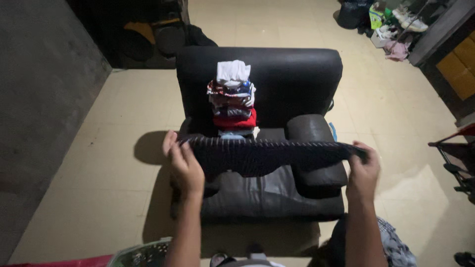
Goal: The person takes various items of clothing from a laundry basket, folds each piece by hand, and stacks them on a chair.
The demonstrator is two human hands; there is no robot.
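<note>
A dark ribbed garment [264,155] is stretched flat between my two hands above a black leather armchair [297,74]. My left hand [182,163] grips its left end over the left armrest. Its right end is pinched in my right hand [362,170], just past the right armrest [316,153]. Behind the garment, a tall stack of folded clothes [232,101] stands on the seat against the backrest, white on top, red lower down.
A green mesh basket [141,253] sits at the bottom left by my legs. Shoes and clutter [396,22] lie at the far right corner beside a wooden cabinet [457,64]. A red frame [457,153] stands at the right edge. A grey wall runs along the left.
</note>
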